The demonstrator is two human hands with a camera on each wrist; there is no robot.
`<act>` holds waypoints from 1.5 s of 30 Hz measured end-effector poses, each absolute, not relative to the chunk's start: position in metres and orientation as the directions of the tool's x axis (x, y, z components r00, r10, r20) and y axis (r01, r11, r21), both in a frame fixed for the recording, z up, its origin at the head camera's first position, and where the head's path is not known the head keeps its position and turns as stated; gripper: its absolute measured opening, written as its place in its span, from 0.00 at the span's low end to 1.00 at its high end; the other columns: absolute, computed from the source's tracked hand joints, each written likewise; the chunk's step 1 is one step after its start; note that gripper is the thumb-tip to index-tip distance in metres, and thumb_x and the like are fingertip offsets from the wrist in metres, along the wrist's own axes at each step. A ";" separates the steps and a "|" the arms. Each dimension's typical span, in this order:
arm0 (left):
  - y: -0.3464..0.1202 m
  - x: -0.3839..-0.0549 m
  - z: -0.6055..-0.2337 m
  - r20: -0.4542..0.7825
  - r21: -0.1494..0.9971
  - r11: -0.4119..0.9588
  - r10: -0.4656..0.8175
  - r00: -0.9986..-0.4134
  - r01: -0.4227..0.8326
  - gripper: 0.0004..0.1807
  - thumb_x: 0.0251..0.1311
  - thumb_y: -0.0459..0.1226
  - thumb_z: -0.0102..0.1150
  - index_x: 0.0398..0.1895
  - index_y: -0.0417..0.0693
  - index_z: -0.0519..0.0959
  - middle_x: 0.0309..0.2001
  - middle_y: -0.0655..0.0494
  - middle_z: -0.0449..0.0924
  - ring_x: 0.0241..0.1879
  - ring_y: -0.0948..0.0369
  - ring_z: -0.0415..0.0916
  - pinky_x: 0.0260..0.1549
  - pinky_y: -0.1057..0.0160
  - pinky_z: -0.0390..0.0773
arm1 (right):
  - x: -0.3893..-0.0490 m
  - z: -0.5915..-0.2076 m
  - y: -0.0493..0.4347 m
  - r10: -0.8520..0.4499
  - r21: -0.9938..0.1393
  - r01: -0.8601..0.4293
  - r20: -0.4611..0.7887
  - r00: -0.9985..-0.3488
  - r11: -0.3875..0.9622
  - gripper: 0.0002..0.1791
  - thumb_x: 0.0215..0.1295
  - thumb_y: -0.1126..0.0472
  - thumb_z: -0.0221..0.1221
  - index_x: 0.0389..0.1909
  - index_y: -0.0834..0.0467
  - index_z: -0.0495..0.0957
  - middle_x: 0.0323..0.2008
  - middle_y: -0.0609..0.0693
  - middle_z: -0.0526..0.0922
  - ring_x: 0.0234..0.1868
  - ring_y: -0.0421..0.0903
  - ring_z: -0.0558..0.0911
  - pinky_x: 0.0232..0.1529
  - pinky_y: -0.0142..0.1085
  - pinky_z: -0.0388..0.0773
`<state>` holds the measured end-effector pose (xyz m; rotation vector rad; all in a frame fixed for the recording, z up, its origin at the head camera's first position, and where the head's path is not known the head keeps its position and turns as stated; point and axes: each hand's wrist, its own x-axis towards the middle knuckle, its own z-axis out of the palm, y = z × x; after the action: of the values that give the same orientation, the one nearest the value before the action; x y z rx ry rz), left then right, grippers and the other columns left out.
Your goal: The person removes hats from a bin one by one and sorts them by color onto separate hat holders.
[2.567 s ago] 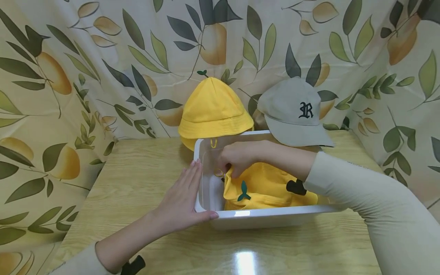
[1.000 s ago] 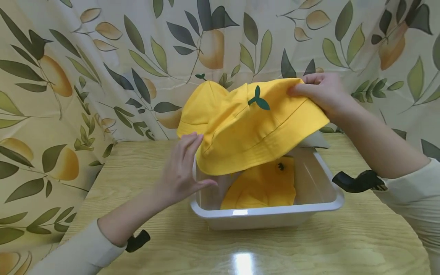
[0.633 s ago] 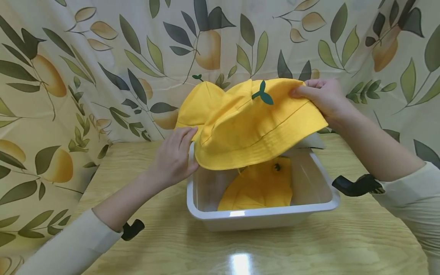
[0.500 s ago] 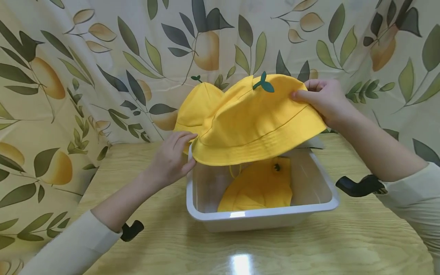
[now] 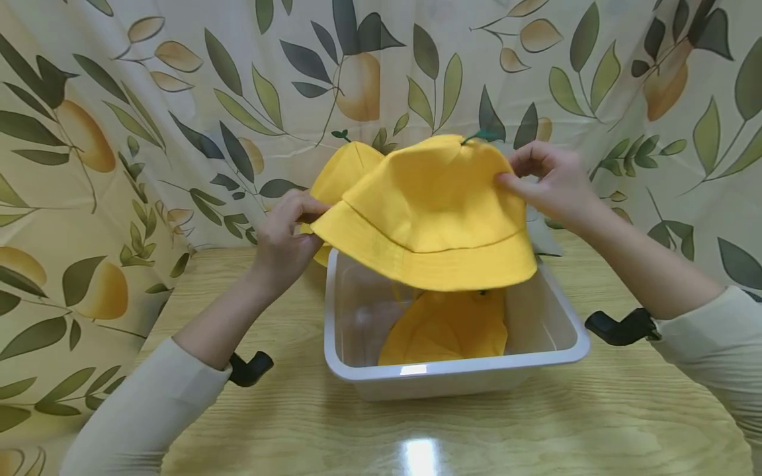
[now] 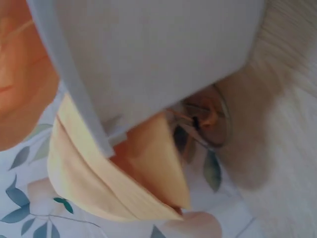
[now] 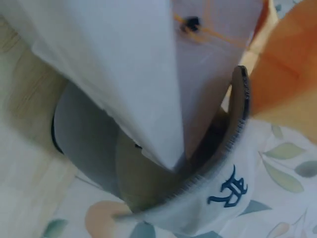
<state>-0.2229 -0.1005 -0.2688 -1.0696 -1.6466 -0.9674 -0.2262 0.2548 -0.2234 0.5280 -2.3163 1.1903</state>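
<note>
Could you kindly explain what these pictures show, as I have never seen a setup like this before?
There is no machine here: one person works with two bare hands. The wide picture comes from a camera worn on the head, looking forward and down. The two smaller, blurrier ones come from cameras on the wrists, so things appear tilted, and neither shows the hands.

On the wooden table stands a white bin with a folded yellow hat inside. Behind it are an upright yellow hat and a grey cap, clearest from the right wrist.

Above the bin, the left hand pinches the brim of another yellow bucket hat, while the right hand holds its crown.
</note>
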 end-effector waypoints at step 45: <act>-0.078 -0.221 -0.231 0.888 -0.067 0.585 0.404 -0.218 0.808 0.10 0.51 0.28 0.66 0.31 0.36 0.73 0.27 0.44 0.75 0.26 0.55 0.80 0.24 0.63 0.82 | -0.195 -0.201 0.204 -0.057 0.172 -0.606 0.977 0.204 0.777 0.11 0.47 0.68 0.67 0.21 0.67 0.72 0.20 0.63 0.79 0.17 0.62 0.74 0.15 0.57 0.61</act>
<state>-0.2207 -0.0775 -0.2306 -0.9849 -1.8348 -0.5168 -0.1949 0.2041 -0.2005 0.6075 -1.3275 0.4171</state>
